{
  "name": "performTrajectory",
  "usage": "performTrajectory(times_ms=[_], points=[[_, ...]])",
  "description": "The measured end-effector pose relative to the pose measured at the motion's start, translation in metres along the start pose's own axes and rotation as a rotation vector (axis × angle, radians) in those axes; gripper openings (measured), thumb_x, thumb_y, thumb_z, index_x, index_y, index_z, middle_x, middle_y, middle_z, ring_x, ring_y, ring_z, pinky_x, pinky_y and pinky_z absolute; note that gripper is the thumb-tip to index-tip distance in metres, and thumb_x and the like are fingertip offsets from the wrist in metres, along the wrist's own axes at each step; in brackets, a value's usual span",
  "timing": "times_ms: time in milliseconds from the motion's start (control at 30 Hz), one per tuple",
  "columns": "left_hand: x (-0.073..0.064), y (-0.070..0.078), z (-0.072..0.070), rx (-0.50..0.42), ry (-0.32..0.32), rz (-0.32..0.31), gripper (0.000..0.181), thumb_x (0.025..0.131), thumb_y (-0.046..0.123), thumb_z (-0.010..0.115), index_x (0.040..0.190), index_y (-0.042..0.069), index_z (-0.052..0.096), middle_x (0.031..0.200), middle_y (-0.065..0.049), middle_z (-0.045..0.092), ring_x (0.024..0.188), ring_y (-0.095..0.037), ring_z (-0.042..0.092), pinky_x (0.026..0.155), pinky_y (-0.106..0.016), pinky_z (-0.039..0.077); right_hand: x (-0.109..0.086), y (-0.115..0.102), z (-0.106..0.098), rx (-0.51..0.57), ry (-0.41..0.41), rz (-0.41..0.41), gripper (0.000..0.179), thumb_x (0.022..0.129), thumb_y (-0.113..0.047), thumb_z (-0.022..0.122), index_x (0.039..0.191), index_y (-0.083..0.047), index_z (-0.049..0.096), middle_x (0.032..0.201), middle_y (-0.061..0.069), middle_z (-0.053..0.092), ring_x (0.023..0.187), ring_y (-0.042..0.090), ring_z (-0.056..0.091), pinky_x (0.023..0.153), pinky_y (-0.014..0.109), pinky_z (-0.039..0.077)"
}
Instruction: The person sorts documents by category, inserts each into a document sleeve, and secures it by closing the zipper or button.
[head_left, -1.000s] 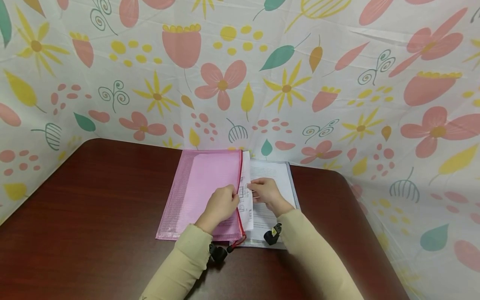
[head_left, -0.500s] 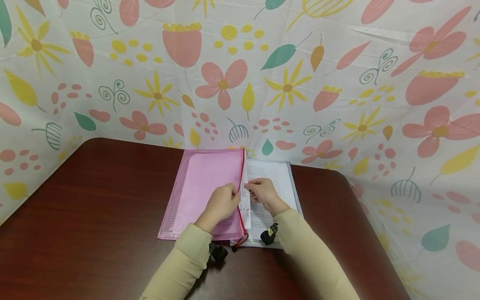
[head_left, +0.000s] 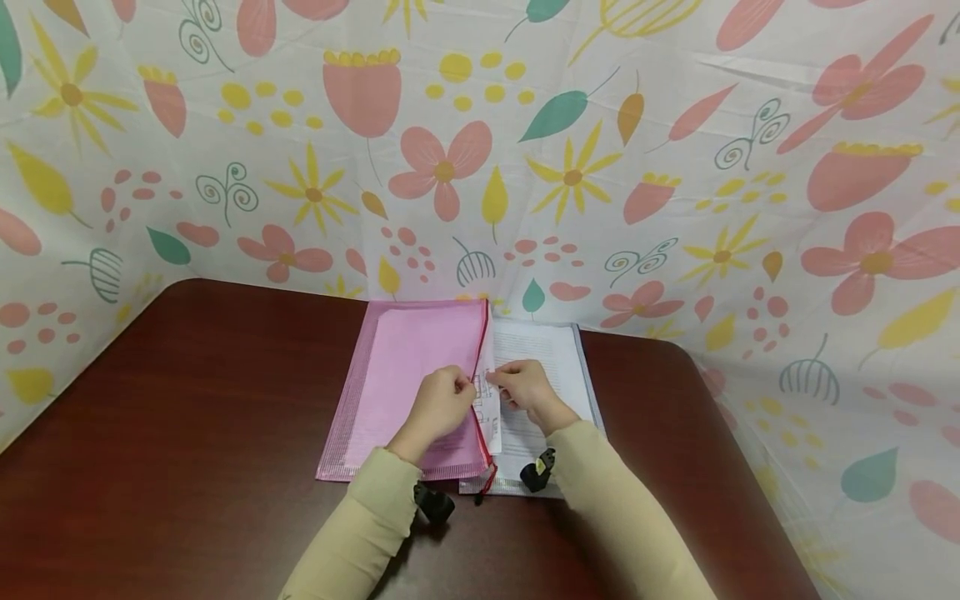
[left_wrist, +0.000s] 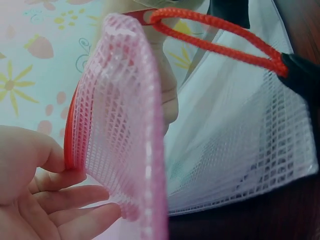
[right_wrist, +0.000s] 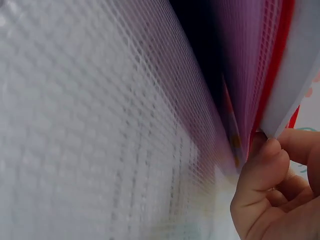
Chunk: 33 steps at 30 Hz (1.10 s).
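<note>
A pink mesh zip pouch (head_left: 397, 358) with a red zip edge lies on the table, a pale sheet showing inside it. My left hand (head_left: 442, 404) pinches the pouch's red zip edge (left_wrist: 71, 135) between thumb and forefinger, the other fingers extended in the left wrist view. A strip of printed paper (head_left: 491, 425) sticks out of the pouch's right-side opening. Its outer edge is pinched by my right hand (head_left: 528, 390), and the right wrist view shows thumb and finger on the white paper (right_wrist: 290, 95) beside the red zip. Most of the paper is hidden in the pouch.
A clear mesh pouch (head_left: 551, 354) with printed pages and a grey-blue edge lies partly under the pink one. A red cord pull (left_wrist: 215, 42) hangs from the zip. The dark wooden table (head_left: 187, 417) meets a flower-patterned cloth (head_left: 292, 108) behind.
The paper has slid slightly left into the pink pouch, so its exposed strip is narrower. My right hand has moved slightly left with it. The cord pull has swung right.
</note>
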<state>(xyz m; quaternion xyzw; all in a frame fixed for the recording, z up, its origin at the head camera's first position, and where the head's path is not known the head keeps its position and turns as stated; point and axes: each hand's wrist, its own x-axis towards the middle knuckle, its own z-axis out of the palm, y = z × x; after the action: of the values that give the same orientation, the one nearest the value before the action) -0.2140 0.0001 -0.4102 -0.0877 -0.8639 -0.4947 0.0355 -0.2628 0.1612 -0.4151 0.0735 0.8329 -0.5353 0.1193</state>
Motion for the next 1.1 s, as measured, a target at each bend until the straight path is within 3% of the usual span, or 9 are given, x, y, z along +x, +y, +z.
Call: performTrajectory(times_ms=[300, 700, 967, 1100], points=[[0.001, -0.001, 0.0, -0.039, 0.019, -0.006, 0.012, 0.083, 0.009, 0.055, 0.073, 0.006, 0.059, 0.065, -0.002, 0.054, 0.057, -0.012, 0.046, 0.052, -0.024, 0.039, 0.003, 0.004, 0.01, 0.001, 0.064, -0.049, 0.021, 0.083, -0.016, 0.07, 0.095, 0.002, 0.071, 0.062, -0.003, 0.054, 0.052, 0.007, 0.043, 0.046, 0.021, 0.037], [0.0, 0.001, -0.002, -0.039, 0.038, -0.008, 0.011, 0.082, 0.007, 0.055, 0.072, 0.006, 0.06, 0.062, 0.001, 0.05, 0.058, -0.012, 0.044, 0.054, -0.024, 0.038, 0.002, 0.002, 0.02, 0.046, 0.083, -0.017, 0.022, 0.082, -0.015, 0.07, 0.095, 0.002, 0.072, 0.068, -0.004, 0.057, 0.056, 0.006, 0.048, 0.046, 0.021, 0.042], [-0.001, 0.003, -0.002, -0.033, 0.038, 0.009, 0.01, 0.082, 0.007, 0.055, 0.074, 0.005, 0.061, 0.064, -0.002, 0.054, 0.059, -0.013, 0.046, 0.054, -0.025, 0.039, 0.002, 0.002, 0.024, 0.046, 0.08, -0.043, 0.02, 0.083, -0.012, 0.068, 0.096, 0.003, 0.072, 0.061, -0.005, 0.056, 0.047, 0.004, 0.038, 0.043, 0.02, 0.034], [0.0, 0.002, -0.001, -0.034, 0.03, 0.002, 0.011, 0.084, 0.008, 0.055, 0.075, 0.005, 0.061, 0.065, -0.003, 0.055, 0.058, -0.012, 0.046, 0.054, -0.024, 0.039, 0.0, 0.003, 0.022, 0.023, 0.084, -0.07, 0.024, 0.084, -0.014, 0.068, 0.102, 0.001, 0.07, 0.076, 0.001, 0.064, 0.049, 0.005, 0.04, 0.045, 0.02, 0.036]])
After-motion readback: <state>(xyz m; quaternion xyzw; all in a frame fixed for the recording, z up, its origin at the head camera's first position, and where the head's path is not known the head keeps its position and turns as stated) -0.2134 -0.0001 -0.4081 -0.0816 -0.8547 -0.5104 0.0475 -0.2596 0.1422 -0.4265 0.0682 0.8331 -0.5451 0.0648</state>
